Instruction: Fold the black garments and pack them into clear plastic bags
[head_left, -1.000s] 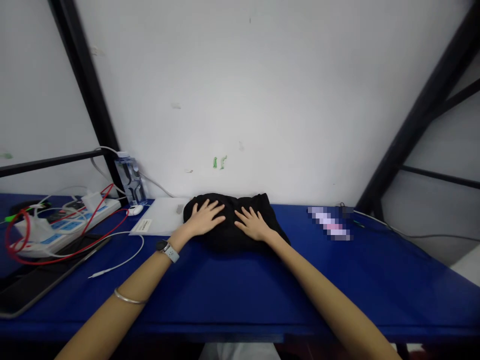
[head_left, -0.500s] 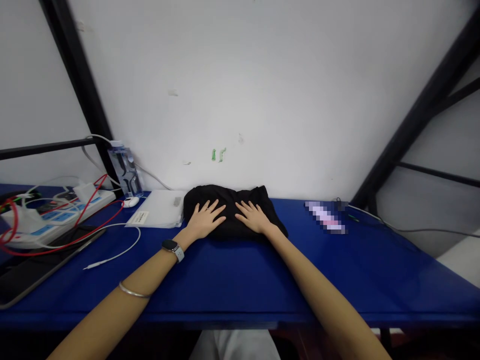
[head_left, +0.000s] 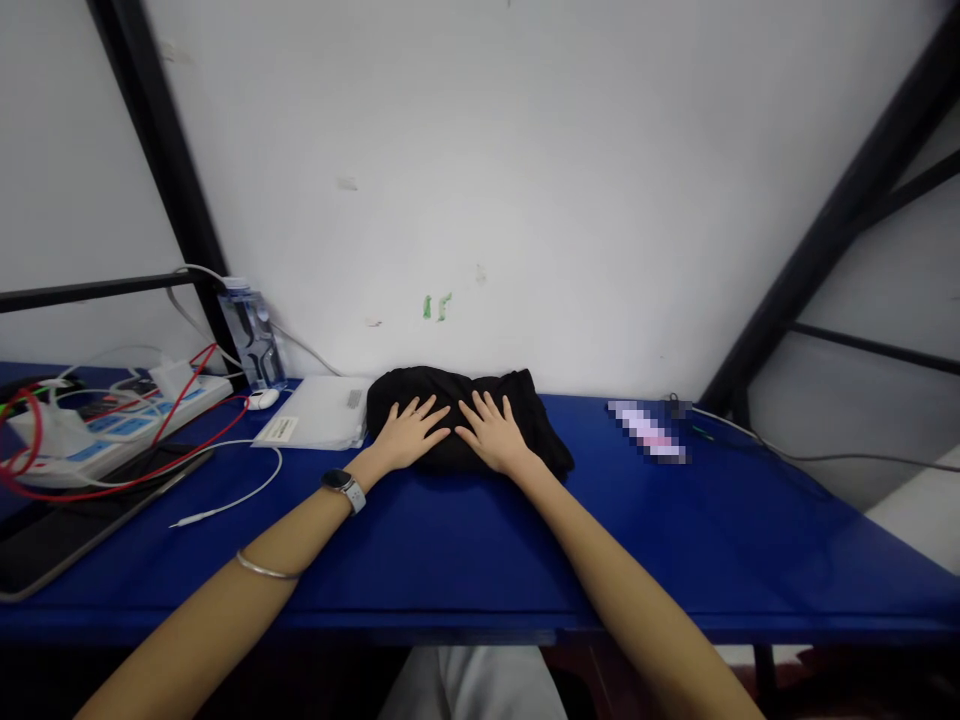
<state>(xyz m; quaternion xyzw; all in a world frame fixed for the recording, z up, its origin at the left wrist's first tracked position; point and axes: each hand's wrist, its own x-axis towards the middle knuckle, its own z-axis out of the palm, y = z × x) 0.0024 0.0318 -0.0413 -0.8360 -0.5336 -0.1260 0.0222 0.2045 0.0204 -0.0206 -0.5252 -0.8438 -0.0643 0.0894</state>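
A bundle of folded black cloth (head_left: pixel 452 386) is set down on the blue desk (head_left: pixel 480 560), close to the wall (head_left: pixel 600 220) at twelve o'clock. Its long axis is laid roughly from nine to three o'clock, across the line of the forearms. Whether a garment or another textile is folded there cannot be told.

Both hands are rested on it, palms down. The left hand (head_left: pixel 407 437) is spread flat over the left half, its fingers pointed toward one o'clock; nothing is gripped. The right hand (head_left: pixel 496 437) is likewise spread with nothing clasped, its fingers pointed toward eleven o'clock, and is placed near the middle. The two thumbs are brought almost tip to tip. How hard the cloth is pressed cannot be told.

From the right hand, a length of cloth is left uncovered toward three o'clock, its edge slanted to four; that end is reached more nearly by the right hand. The nine o'clock end is closer to the left.

Just beside that end, a pale document folder (head_left: pixel 322 405) is laid. A clear plastic bottle (head_left: pixel 255 345) is stood upright at ten o'clock; a pixelated item (head_left: pixel 646 430) is seen at three, well apart.
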